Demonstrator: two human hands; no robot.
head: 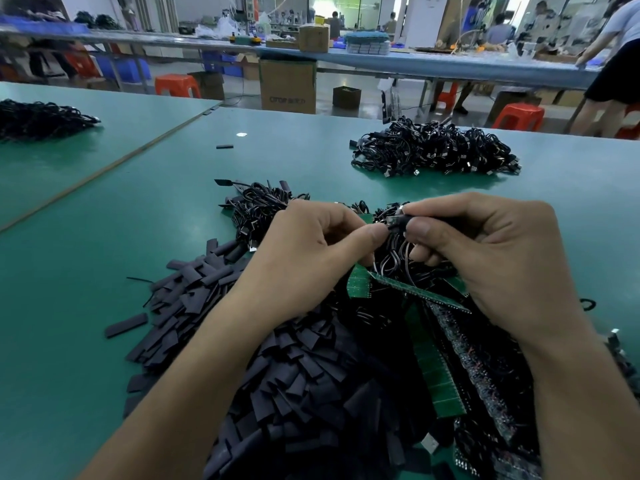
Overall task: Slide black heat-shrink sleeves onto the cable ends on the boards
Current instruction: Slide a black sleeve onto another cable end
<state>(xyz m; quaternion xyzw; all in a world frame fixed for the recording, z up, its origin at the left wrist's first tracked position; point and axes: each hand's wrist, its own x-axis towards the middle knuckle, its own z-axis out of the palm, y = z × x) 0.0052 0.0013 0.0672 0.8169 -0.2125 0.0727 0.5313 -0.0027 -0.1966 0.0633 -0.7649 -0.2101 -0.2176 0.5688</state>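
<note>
Hands close together: we note left hand and right hand both pinching one cable end, its long axis crosswise between them, above the boards.

I had both bare forearms coming in from the near edge of the surface. The left forearm angled up from the near left corner and the right forearm from the near right. The wrists bent slightly inward, so the two hands met tip to tip above the middle. My left hand lay back-up with its fingers curled, its thumb stretched toward the right and pinching the cable end against the forefinger. My right hand faced it, thumb and forefinger pinching the same cable end, the other fingers curled under the palm.
</note>
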